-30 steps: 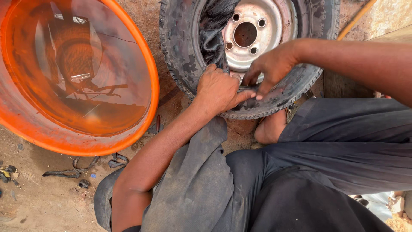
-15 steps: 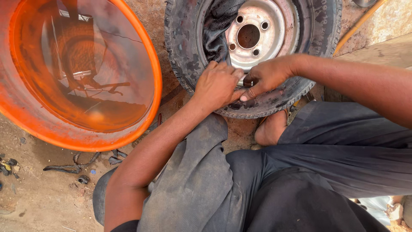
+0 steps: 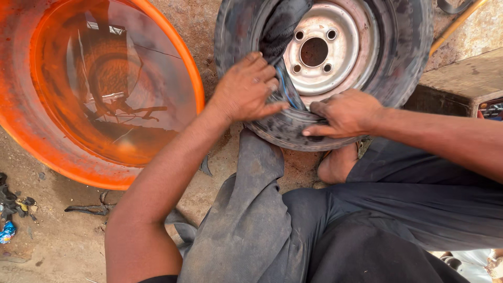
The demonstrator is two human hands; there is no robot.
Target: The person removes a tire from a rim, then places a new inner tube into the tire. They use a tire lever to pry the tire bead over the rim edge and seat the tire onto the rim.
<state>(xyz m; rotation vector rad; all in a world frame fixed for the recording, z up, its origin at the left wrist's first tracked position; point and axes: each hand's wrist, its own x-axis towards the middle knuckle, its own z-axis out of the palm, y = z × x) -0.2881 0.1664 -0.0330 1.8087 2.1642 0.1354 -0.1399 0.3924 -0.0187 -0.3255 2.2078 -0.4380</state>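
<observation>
The left hand (image 3: 246, 89) lies on the near rim of one black tyre (image 3: 403, 52), its fingers (image 3: 262, 73) curled narrow and pressing on a dark rubber inner tube (image 3: 283, 26) that bulges out between the tyre and the wheel; the thumb points toward the other hand, and whether the fingers pinch the tube or only push on it I cannot tell. The right hand (image 3: 343, 112) sits just beside it on the same lower edge of the tyre, fingers close together and bent, the tips pressed flat on the black rubber bead, gripping nothing that shows. Between the two sets of fingertips a short bluish streak shows on the tube. Just beyond the fingers is the one pale steel wheel (image 3: 325, 57), rusty in patches, with one large centre hole and four small bolt holes around it. Well off to the far side of the left fingers stands one orange basin (image 3: 31, 136) holding murky water with reflections. Nearer the person than the fingers, a grey flap of rubber sheet (image 3: 246, 209) drapes over the lap, and one bare foot (image 3: 338, 165) rests below the right fingers, on the dirt ground (image 3: 63, 241) where a few small scraps lie.
</observation>
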